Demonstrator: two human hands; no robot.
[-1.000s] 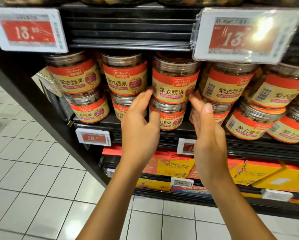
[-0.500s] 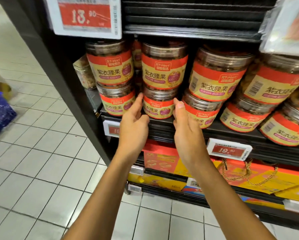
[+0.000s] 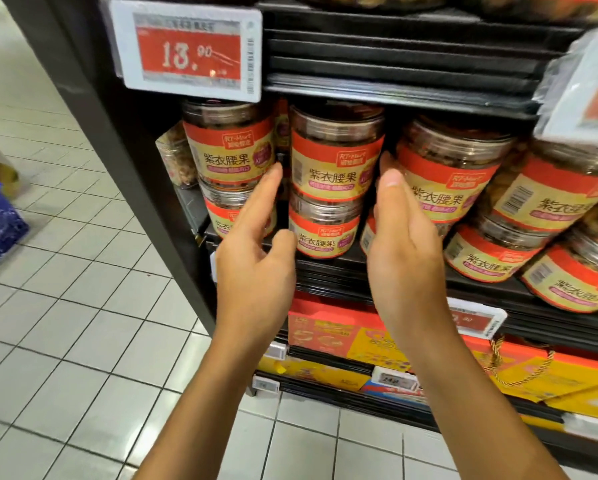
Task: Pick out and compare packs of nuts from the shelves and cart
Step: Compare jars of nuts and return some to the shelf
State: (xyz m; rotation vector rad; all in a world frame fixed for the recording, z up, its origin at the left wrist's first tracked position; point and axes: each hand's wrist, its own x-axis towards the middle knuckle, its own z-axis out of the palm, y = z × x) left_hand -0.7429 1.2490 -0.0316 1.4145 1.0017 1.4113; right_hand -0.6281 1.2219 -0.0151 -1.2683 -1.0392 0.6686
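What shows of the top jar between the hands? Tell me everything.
The top jar is clear plastic, dark nuts showing above a red-and-cream label with Chinese characters. It stands upright on a second jar on the shelf. The left hand and right hand flank it, fingers extended; contact cannot be told.

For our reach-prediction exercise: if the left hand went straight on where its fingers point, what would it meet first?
Probably the middle top jar; the left hand aims into the gap beside it, but depth is unclear.
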